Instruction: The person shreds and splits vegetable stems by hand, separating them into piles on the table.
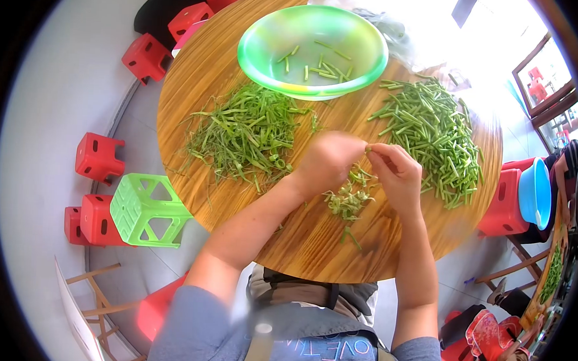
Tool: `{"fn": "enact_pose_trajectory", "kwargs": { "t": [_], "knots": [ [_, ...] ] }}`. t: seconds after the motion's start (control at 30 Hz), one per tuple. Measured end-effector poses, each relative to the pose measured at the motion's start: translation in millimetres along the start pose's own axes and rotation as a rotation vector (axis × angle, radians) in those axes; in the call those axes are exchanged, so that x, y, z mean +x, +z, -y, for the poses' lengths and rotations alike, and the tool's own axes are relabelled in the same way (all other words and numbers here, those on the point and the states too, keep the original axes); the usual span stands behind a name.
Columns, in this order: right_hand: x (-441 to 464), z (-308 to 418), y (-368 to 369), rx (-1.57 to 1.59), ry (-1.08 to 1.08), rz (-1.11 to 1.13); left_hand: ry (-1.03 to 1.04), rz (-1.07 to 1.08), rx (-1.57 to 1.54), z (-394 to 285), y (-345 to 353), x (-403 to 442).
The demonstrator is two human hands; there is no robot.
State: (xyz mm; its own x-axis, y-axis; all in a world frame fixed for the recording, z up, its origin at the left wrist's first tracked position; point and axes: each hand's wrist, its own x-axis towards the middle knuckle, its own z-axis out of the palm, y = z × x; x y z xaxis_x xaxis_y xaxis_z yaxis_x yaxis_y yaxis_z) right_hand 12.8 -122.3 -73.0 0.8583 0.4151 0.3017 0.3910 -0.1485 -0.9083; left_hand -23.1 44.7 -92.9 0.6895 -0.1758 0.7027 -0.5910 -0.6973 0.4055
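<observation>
My left hand (331,158) is blurred and closed, its fingertips meeting those of my right hand (396,173) above the middle of the round table. Something small and green shows at my right hand's pinched fingertips; what my left fingers hold is hidden. Just below the hands lies a small heap of pale green scraps (349,202). A tangled pile of leafy greens (249,131) spreads to the left, and a big pile of cut green stems (430,134) to the right. Several stem pieces rest in a green and white basin (311,87) at the back.
The wooden table (312,254) reaches my waist. Red stools (99,158) and a green stool (138,210) stand at the left. A blue basin (535,192) sits on red stools at the right, near other people. Clear plastic bags (396,38) lie at the back.
</observation>
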Motion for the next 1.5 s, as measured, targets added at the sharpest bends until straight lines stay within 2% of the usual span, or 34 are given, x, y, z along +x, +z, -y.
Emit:
{"fn": "enact_pose_trajectory", "kwargs": {
  "t": [0.13, 0.23, 0.33, 0.63, 0.83, 0.93, 1.03, 1.13, 1.23, 1.33, 1.5],
  "knots": [
    [0.5, 2.3, -0.3, -0.160, -0.180, -0.052, -0.132, -0.052, -0.171, -11.0, 3.4, 1.1],
    [0.1, 4.5, -1.3, -0.189, -0.209, -0.048, -0.379, -0.032, -0.391, -17.1, 3.9, -1.8],
    [0.7, 6.3, -2.6, -0.169, -0.199, -0.044, -0.427, -0.024, -0.464, -11.7, 4.8, -2.8],
    [-0.3, 6.9, -6.1, -0.163, -0.069, 0.076, -0.019, -0.003, 0.105, 1.0, -2.4, -3.5],
    [-0.8, -1.7, -7.7, -0.054, 0.081, 0.147, 0.110, 0.053, 0.289, -1.4, -8.2, -0.3],
    [-0.9, 0.2, -8.6, 0.049, 0.243, 0.152, 0.115, 0.077, 0.299, -2.4, -7.8, -1.2],
    [-1.0, -4.2, -7.2, 0.091, 0.303, 0.158, 0.109, 0.104, 0.284, -2.2, -6.5, -3.7],
    [0.1, -0.1, -6.4, 0.118, 0.347, 0.137, 0.110, 0.115, 0.273, -2.3, -6.7, -3.7],
    [-1.1, -3.8, -3.9, 0.073, 0.298, 0.109, 0.112, 0.098, 0.240, -3.3, -5.3, -3.0],
    [0.1, 1.7, -4.1, 0.095, 0.330, 0.098, 0.033, 0.048, 0.174, -3.2, -2.5, -3.8],
    [0.9, 5.7, -6.5, 0.227, 0.426, 0.154, 0.044, 0.020, 0.193, 0.6, -3.4, -3.7]
  ]
}}
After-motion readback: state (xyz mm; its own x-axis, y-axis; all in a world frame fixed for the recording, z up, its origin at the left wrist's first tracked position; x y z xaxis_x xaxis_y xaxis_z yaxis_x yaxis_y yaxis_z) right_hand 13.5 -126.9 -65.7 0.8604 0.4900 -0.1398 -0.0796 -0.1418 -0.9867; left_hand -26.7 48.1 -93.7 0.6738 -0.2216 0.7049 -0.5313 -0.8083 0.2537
